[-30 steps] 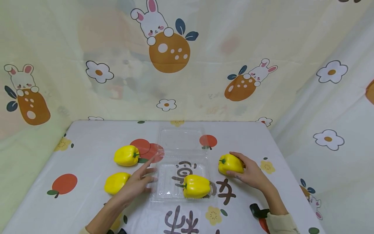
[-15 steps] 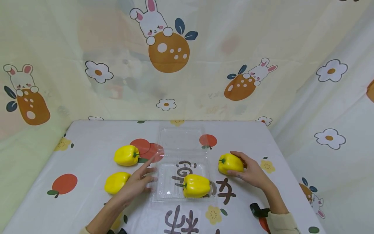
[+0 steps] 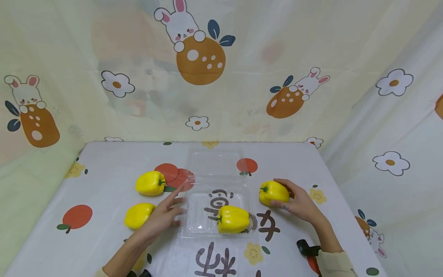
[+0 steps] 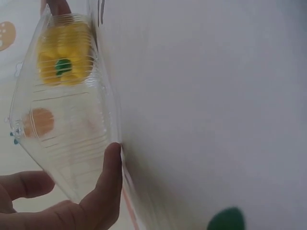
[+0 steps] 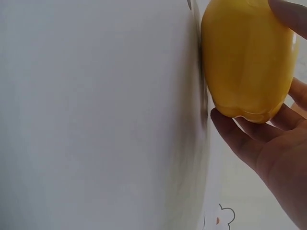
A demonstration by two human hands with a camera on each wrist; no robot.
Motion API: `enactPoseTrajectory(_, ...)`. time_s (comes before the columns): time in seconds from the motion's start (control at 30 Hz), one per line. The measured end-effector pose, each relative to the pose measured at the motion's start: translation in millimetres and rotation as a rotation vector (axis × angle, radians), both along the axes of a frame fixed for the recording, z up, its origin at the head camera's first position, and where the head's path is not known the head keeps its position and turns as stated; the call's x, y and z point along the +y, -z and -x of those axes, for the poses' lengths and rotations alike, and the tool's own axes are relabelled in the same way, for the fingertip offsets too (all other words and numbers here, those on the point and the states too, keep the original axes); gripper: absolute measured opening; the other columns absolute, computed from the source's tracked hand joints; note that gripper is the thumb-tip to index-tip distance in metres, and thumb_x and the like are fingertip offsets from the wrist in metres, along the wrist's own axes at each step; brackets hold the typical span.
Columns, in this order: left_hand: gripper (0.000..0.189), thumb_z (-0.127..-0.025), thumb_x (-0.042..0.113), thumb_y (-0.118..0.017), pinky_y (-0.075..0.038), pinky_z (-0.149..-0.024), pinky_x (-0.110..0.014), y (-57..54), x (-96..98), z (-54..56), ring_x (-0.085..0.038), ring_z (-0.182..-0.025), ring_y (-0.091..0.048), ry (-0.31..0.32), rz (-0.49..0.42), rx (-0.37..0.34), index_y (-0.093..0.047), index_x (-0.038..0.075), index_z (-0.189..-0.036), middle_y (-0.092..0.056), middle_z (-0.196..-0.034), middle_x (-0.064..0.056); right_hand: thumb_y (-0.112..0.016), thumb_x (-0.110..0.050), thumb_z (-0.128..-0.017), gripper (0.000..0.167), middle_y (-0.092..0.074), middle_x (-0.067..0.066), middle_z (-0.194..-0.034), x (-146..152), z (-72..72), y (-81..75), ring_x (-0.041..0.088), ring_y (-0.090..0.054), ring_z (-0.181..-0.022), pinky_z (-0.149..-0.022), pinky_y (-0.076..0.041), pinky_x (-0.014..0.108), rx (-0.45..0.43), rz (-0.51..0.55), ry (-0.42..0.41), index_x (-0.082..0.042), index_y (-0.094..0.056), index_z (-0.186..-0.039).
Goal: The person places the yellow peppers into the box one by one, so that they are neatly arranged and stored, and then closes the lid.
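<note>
On the table lies a clear plastic clamshell box, its lid folded back toward the far side. One yellow bell pepper sits in the right part of its base, stem pointing left. My left hand rests at the box's left edge, fingers spread, with a fingertip at the rim in the left wrist view. To the right of the box, my right hand holds another yellow bell pepper, thumb and fingers curved round its blunt end, close to the tabletop.
Two more yellow bell peppers, a far one and a near one, lie left of the box; my left forearm passes beside the near one. A printed cloth covers the table. A patterned curtain hangs behind and at both sides.
</note>
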State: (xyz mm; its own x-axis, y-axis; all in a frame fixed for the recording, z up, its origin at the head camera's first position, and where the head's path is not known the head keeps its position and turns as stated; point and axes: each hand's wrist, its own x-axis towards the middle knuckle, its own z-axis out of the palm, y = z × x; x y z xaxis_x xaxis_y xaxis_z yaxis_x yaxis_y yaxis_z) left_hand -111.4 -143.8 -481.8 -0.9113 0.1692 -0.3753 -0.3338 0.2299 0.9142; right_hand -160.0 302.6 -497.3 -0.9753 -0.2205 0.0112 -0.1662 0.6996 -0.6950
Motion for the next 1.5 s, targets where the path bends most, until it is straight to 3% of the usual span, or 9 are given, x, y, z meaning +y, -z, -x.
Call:
enactPoseTrajectory(0.67,0.073,-0.105,0.007,-0.051,-0.063,-0.098,-0.050,-2.4,0.6,-0.6,-0.039,-0.132,-0.061,0.005,-0.024,0.001,-0.031,0.042,-0.166,-0.041,-0.166,-0.024,-0.085,-0.033,-0.090,0.072,-0.060,0.016,-0.151,-3.9,0.0,-10.1,0.036,-0.060,-0.130,-0.112,-0.051,0.063,0.036,0.028,-0.025,-0.011,-0.053,-0.152)
enactPoseTrajectory(0.93,0.073,-0.105,0.008,-0.052,-0.062,-0.100,-0.052,-3.4,0.4,-0.4,-0.040,-0.133,-0.060,0.007,-0.027,-0.009,-0.031,0.041,-0.166,-0.041,-0.166,-0.023,-0.085,-0.034,-0.091,0.073,-0.061,0.012,-0.151,-7.3,-3.3,-17.4,0.031,-0.061,-0.128,-0.111,-0.053,0.039,0.047,0.008,-0.015,-0.012,-0.053,-0.153)
enactPoseTrajectory(1.17,0.072,-0.106,0.009,-0.052,-0.062,-0.101,-0.051,-3.6,0.0,0.3,-0.041,-0.135,-0.060,0.015,-0.025,-0.009,-0.030,0.041,-0.167,-0.041,-0.167,-0.023,-0.085,-0.034,-0.091,0.073,-0.060,0.012,-0.152,-16.8,-7.3,-27.7,0.031,-0.061,-0.129,-0.113,-0.051,0.056,0.052,0.035,-0.020,-0.014,-0.053,-0.153)
enactPoseTrajectory(1.4,0.073,-0.106,0.008,-0.051,-0.062,-0.101,-0.052,-4.0,-0.3,0.5,-0.040,-0.135,-0.060,0.017,-0.018,-0.007,-0.029,0.040,-0.167,-0.041,-0.167,-0.023,-0.085,-0.034,-0.091,0.072,-0.061,0.010,-0.151,-25.7,-9.6,-33.3,0.029,-0.061,-0.128,-0.109,-0.047,0.023,0.051,0.059,-0.024,-0.016,-0.053,-0.153)
enactPoseTrajectory(1.5,0.072,-0.106,0.009,-0.051,-0.062,-0.101,-0.051,-3.9,-0.2,-0.4,-0.039,-0.135,-0.060,0.010,-0.017,-0.016,-0.029,0.040,-0.167,-0.041,-0.167,-0.023,-0.085,-0.033,-0.091,0.072,-0.061,0.009,-0.151,-28.8,-11.4,-33.0,0.028,-0.061,-0.128,-0.108,-0.048,0.022,0.048,0.068,-0.029,-0.016,-0.053,-0.153)
